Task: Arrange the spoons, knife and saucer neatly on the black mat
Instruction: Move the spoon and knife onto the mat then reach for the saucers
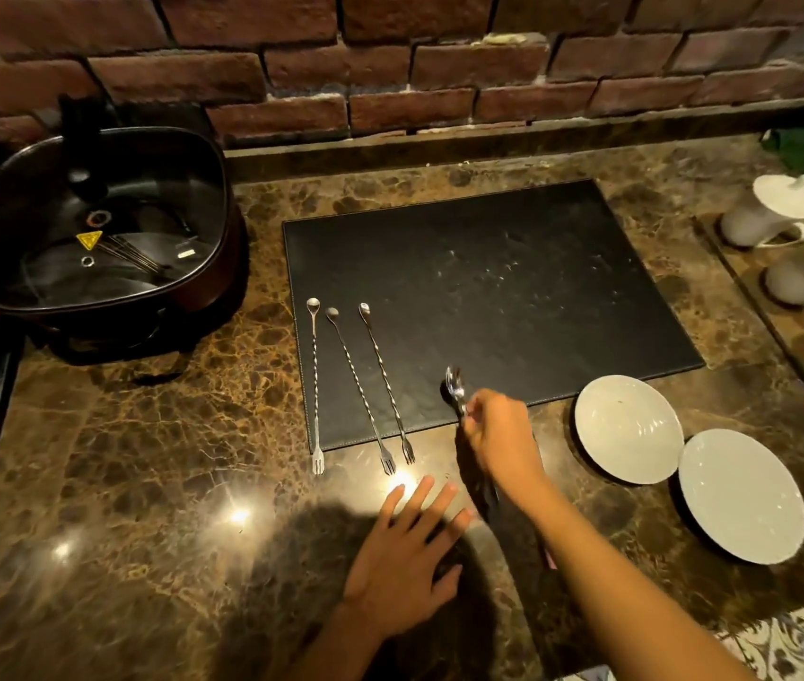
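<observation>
A black mat [513, 287] lies on the marble counter. Three long twisted bar spoons rest along its left part, forked ends over the front edge: the left spoon [314, 385], the middle spoon [358, 388], the right spoon [385, 376]. My right hand [501, 435] is shut on a bunch of cutlery [455, 388], whose ends stick up over the mat's front edge. My left hand [405, 557] lies flat on the counter, fingers spread, holding nothing. Two white saucers sit right of the mat: the nearer-mat saucer [628, 430] and the front saucer [741, 496].
A square electric pot with a glass lid [100, 228] stands at the left. White cups and lids [798, 238] crowd the right side. A brick wall [390, 66] backs the counter. The counter's front edge runs at the lower right.
</observation>
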Available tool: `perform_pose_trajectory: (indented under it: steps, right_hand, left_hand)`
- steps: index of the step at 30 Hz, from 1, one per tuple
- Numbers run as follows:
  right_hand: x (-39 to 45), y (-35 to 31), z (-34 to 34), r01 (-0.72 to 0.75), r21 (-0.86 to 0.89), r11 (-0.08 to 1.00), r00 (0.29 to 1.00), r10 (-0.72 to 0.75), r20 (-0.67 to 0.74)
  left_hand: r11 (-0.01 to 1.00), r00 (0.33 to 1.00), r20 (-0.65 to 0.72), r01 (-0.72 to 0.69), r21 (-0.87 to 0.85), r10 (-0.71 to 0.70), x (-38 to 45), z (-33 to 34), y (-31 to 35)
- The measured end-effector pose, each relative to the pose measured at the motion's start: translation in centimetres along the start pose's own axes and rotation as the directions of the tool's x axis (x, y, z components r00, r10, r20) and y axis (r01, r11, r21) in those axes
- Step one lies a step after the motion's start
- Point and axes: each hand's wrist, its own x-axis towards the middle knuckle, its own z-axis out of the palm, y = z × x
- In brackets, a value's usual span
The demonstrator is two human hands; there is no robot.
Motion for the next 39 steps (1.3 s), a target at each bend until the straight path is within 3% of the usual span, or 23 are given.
perform_pose_trajectory:
  steps: [9,20,26,33,36,39]
  right_hand:
    - [10.0,-6.9,0.8,-0.062,-0.007,0.998,0.998,0.062,0.001]
    - [11.3,-7.5,2.6,-0.076,-0.059,0.995,0.996,0.073,-0.051]
    - [7.7,-4.1,0.2,-0.029,0.043,0.999,0.996,0.032,-0.078]
    - [-4.5,5.8,-1.2,-0.197,0.053,0.979,0.974,0.202,-0.107]
    - [-6.7,7.1,-0.5,-0.314,-0.022,0.949,0.949,0.313,-0.023]
    - [-7.1,7.2,-0.1,-0.378,0.017,0.926,0.926,0.377,0.032]
  left_hand:
    - [0.998,1.000,0.028,0.003,-0.059,-0.001,0.0,0.3,-0.3]
    - [0.994,0.999,0.048,0.021,-0.106,-0.016,0.2,-0.3,-0.4]
    - [0.996,0.995,0.090,0.039,-0.074,-0.033,0.3,-0.3,-0.4]
    - [0.997,0.996,0.086,-0.028,-0.071,0.034,2.9,0.1,0.3]
    - [0.993,0.996,0.056,-0.061,-0.101,0.067,5.8,-0.7,0.9]
    - [0.988,0.999,0.021,-0.042,-0.151,0.045,7.8,-1.3,1.2]
